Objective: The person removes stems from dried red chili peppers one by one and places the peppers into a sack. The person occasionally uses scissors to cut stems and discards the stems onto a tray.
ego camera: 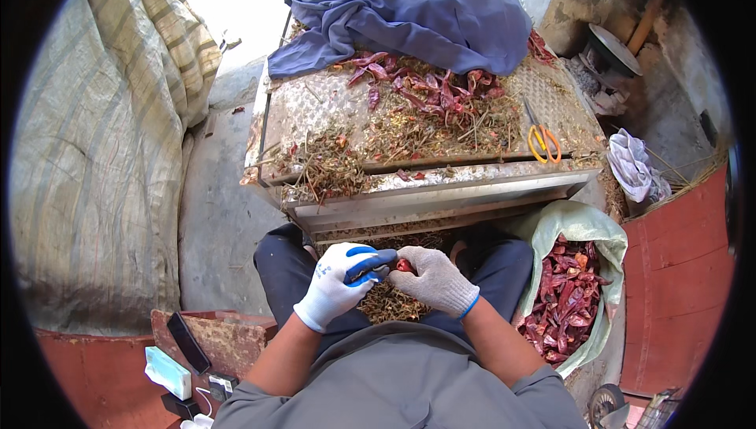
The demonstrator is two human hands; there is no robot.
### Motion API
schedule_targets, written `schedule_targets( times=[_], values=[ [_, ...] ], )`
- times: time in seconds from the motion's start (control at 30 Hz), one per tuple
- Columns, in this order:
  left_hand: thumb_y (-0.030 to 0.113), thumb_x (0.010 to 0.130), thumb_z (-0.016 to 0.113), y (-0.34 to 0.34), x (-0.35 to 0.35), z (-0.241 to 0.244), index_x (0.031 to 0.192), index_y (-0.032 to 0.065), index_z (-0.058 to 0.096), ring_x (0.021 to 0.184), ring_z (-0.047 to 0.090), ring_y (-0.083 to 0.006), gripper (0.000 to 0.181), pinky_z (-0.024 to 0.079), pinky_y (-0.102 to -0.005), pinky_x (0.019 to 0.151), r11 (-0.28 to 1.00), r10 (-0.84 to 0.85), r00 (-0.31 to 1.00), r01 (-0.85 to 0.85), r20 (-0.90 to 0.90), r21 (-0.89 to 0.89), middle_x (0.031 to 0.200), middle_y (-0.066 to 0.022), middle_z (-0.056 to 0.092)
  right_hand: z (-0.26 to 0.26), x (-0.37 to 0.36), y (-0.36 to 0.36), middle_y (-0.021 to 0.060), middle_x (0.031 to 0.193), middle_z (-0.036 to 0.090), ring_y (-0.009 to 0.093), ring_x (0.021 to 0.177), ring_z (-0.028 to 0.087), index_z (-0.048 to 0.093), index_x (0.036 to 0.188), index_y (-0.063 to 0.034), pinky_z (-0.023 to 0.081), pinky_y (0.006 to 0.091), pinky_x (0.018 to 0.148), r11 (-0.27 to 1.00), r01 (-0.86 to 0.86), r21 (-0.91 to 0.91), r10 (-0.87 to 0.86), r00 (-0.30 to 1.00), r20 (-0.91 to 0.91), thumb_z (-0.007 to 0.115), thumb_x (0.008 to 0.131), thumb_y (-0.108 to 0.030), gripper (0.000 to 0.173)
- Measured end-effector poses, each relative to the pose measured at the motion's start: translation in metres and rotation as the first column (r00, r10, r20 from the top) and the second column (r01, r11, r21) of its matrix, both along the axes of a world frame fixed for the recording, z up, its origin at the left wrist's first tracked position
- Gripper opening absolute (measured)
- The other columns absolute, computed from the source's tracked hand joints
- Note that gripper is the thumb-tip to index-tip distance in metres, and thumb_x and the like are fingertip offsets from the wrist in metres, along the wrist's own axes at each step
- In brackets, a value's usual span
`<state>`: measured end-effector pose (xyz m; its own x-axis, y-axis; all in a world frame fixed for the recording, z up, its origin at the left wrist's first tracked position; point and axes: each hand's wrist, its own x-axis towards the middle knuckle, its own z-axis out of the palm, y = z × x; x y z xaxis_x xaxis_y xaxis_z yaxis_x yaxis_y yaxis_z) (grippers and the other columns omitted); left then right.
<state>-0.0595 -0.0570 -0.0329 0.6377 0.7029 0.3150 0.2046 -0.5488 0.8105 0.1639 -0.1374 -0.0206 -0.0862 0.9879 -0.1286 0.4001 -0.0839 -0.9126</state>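
Note:
Between my thumb and fingers, my right hand (434, 278) in a knitted work glove grips a dried red chili pepper (404, 265); most of the pepper is hidden by the glove. My left hand (342, 281), in a white glove with blue coated fingers, meets it fingertip to fingertip. Its fingers are curled, and whether they pinch the pepper's stem is hidden. Both hands are above my lap, over a heap of dry stems (393, 305) between my knees. At my right knee an open woven sack (614, 252) holds many dried red peppers (567, 293).
Ahead stands a metal-topped table (331, 95) strewn with stem debris (325, 163). More peppers (437, 89) lie there, partly under a blue cloth (413, 16). Orange-handled scissors (543, 142) rest at its right. A phone (188, 343) and tissue pack (168, 372) are at lower left.

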Motion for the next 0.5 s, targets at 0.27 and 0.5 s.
schedule_targets(
  times=[0.27, 0.5],
  values=[
    [0.012, 0.094, 0.080, -0.005, 0.004, -0.009, 0.119, 0.0106, 0.080, 0.091, 0.070, -0.0215, 0.025, 0.055, -0.0343, 0.083, 0.955, 0.031, 0.995, -0.001, 0.094, -0.298, 0.102, -0.0055, 0.077, 0.002, -0.007, 0.000, -0.0035, 0.079, 0.062, 0.006, 0.068, 0.055, 0.075, 0.102, -0.0052, 0.044, 0.0267, 0.061, 0.895, -0.092, -0.436, -0.164, 0.843, -0.513, 0.073, 0.107, -0.028, 0.023],
    [0.021, 0.112, 0.064, -0.032, 0.017, -0.028, 0.123, 0.0062, 0.074, 0.081, 0.058, -0.0078, 0.021, 0.048, -0.0242, 0.073, 0.221, 0.437, 0.828, 0.280, 0.352, -0.934, 0.102, 0.0022, 0.072, -0.002, -0.005, 0.001, 0.0037, 0.093, 0.074, 0.012, 0.089, 0.069, 0.079, 0.109, -0.0007, 0.057, 0.0316, 0.083, 0.984, -0.061, -0.165, -0.018, 0.899, -0.439, 0.077, 0.105, -0.020, 0.020]
  ],
)
